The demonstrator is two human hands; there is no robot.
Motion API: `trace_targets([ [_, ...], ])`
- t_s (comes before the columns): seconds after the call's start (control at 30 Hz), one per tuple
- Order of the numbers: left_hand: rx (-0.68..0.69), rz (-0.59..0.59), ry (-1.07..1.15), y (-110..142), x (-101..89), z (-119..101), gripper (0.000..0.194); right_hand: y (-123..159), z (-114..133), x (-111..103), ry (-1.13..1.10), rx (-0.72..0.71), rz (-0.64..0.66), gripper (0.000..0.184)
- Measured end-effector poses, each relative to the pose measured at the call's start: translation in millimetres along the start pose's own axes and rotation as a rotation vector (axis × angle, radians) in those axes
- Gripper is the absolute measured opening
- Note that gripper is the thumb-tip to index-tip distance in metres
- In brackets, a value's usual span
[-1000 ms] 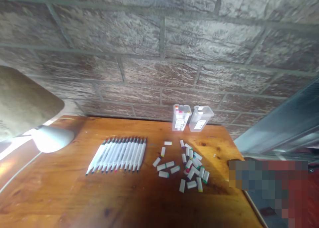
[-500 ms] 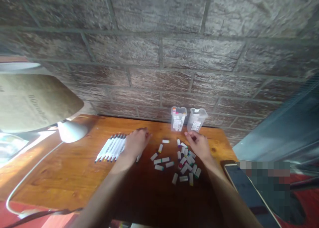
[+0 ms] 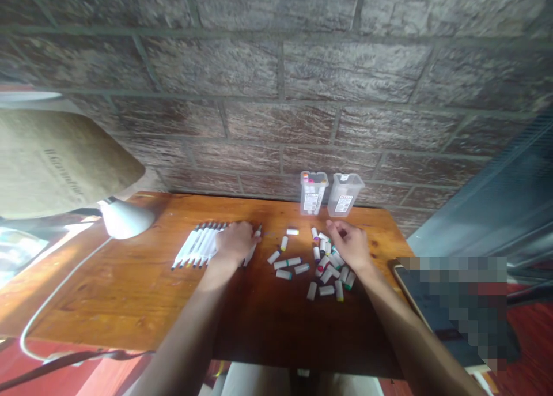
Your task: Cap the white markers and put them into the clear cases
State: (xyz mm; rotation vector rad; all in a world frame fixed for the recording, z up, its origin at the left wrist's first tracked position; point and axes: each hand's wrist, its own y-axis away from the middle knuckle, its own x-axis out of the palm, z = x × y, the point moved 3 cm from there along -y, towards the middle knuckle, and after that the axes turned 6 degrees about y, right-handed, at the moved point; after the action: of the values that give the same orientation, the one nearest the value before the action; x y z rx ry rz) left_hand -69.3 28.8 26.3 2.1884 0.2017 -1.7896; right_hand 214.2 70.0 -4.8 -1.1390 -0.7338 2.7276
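Observation:
My left hand (image 3: 235,243) lies over the right end of a row of white markers (image 3: 196,246) with dark ends. Its fingers are curled, and their undersides are hidden. Against its fingertips lies a separate marker (image 3: 253,247), slanted like the others. My right hand (image 3: 352,246) hovers at the far right edge of a pile of short white marker caps (image 3: 330,269) with coloured ends. Thumb and index finger curl toward each other; anything between them is too small to make out. Several looser caps (image 3: 284,274) lie between the hands.
Two clear plastic boxes stand against the brick wall: the left box (image 3: 314,200) holds some markers, the right box (image 3: 344,203) has a label. A lamp (image 3: 125,220) with its cord (image 3: 47,309) is at left. A tablet-like device (image 3: 417,292) lies at the right edge.
The view has tipped down slightly, so the table things sit higher. My left hand has shifted left and nearer over the markers. My right hand stays by the caps, still curled.

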Motion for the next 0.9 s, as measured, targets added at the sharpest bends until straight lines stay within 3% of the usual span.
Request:
trace_targets([
  [0.27, 0.059, -0.053, 0.071, -2.3, 5.7, -5.2, 0.032, 2.6, 7.1, 2.0, -0.003, -0.011, -0.028, 0.044],
  [0.4, 0.318, -0.177, 0.253, 2.6, -1.0, -16.4, 0.032, 2.4, 8.6, -0.5, -0.028, 0.009, -0.039, 0.043],
  [0.5, 0.502, -0.233, 0.643, 4.9, 0.3, -27.4, 0.028, 1.8, 9.7, -2.5, -0.042, 0.001, -0.036, 0.044],
  [0.57, 0.535, -0.2, 0.936, 4.7, 6.4, -34.4, 0.028, 1.4, 10.0, -3.5, -0.061, -0.007, -0.03, 0.045],
  [0.7, 0.512, -0.019, 1.345, 3.3, 22.3, -46.7, 0.029, 1.2, 9.4, -6.9, -0.114, -0.037, 0.021, 0.047],
  [0.9, 0.403, 0.109, 1.755, -2.3, 28.8, -46.8, 0.029, 6.3, 22.9, -14.1, -0.209, -0.285, 0.406, 0.032],
])
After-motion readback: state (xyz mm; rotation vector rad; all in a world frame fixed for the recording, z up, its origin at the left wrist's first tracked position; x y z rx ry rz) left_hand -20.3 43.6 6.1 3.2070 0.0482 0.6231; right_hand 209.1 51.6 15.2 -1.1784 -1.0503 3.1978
